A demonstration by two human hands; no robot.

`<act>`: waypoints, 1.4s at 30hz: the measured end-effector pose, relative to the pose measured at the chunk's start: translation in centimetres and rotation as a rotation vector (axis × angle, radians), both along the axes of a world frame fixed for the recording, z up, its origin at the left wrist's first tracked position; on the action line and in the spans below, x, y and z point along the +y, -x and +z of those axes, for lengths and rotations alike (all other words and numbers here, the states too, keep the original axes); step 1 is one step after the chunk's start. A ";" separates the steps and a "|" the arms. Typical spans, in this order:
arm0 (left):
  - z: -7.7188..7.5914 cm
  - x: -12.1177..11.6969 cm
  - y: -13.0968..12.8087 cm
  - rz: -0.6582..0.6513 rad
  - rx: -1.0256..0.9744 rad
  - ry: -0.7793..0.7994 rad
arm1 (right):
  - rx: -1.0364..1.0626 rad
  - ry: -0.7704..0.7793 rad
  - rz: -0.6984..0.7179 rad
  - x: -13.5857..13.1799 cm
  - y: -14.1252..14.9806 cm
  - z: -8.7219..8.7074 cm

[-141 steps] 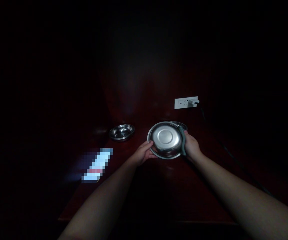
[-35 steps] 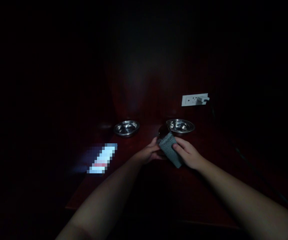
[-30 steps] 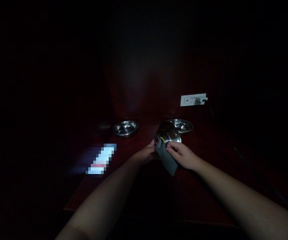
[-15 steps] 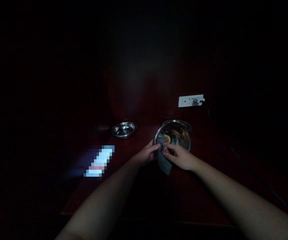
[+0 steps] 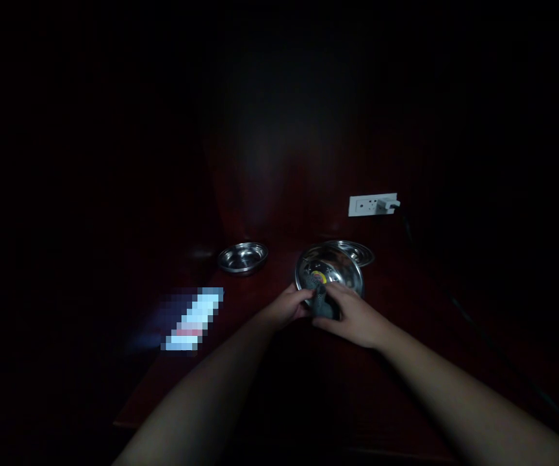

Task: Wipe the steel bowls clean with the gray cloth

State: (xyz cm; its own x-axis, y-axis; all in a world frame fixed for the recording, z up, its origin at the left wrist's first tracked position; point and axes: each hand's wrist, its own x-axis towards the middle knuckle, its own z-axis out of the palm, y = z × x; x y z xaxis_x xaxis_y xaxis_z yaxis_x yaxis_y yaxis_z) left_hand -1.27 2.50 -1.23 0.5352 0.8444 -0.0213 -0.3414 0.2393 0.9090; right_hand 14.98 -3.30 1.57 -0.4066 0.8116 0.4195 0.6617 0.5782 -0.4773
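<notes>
A shiny steel bowl (image 5: 342,265) is tilted toward me, with a yellow round sticker (image 5: 318,277) on its inside. My left hand (image 5: 289,307) grips the bowl's near left rim, its thumb over the edge. A dark grey-green cloth (image 5: 325,305) is bunched over that near rim. Closed around the cloth, my right hand (image 5: 357,316) has its fingers at the bowl's edge. Part of the cloth and the bowl's underside are hidden.
A shallow steel dish (image 5: 243,259) stands at the back left of the dark red table (image 5: 260,291). Behind the bowl lies another steel plate or lid (image 5: 363,254). A lit, pixelated screen (image 5: 195,320) is at left. A plug sits in the wall socket (image 5: 372,205), its cord running right.
The bowl has tipped so its inside shows differently. My right hand has closed over the cloth, whose hanging end is now gathered up. The view has shifted slightly.
</notes>
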 end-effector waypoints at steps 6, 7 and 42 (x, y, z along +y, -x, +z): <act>0.2 -0.2 0.1 0.010 0.043 0.027 | 0.082 0.009 0.136 -0.4 1.1 -0.4; 0.3 -0.1 0.1 0.007 0.037 0.031 | 0.081 0.009 0.132 -0.4 1.1 -0.5; 0.2 0.3 0.4 0.029 0.147 -0.026 | -0.005 0.173 0.061 0.5 -0.9 -0.2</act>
State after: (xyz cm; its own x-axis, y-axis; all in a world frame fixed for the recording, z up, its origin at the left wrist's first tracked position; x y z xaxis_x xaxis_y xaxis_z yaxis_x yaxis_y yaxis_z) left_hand -1.72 2.75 -1.05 0.5035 0.8607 -0.0755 -0.2105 0.2070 0.9554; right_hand 15.88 -2.83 1.38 -0.4589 0.8453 0.2736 0.6305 0.5268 -0.5700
